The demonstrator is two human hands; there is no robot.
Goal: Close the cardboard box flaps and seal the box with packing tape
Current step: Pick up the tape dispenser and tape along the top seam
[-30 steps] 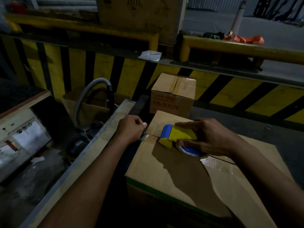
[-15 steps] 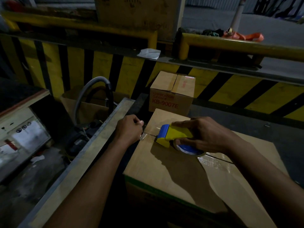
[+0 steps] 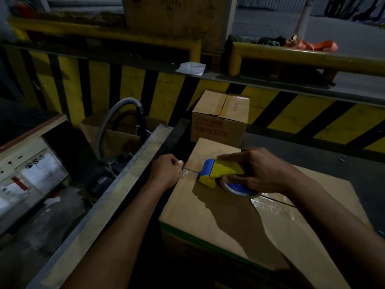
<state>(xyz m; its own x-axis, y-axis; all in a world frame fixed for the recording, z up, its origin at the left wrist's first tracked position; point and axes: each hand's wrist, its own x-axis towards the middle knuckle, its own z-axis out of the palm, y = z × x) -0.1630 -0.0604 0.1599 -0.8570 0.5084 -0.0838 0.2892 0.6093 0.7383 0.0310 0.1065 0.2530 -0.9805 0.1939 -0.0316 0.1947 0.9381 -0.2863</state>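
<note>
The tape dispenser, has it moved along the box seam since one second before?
Yes, slightly. The tape dispenser in the right hand now sits closer to the box edge where the left hand pinches the tape end.

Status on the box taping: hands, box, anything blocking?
Left hand pinching the tape end at the box edge. Right hand gripping the tape dispenser on the seam. Flaps closed. Nothing blocking.

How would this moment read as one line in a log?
step: taping seam | left hand: pinching tape end at box edge | right hand: holding tape dispenser on seam | flaps: closed
</note>
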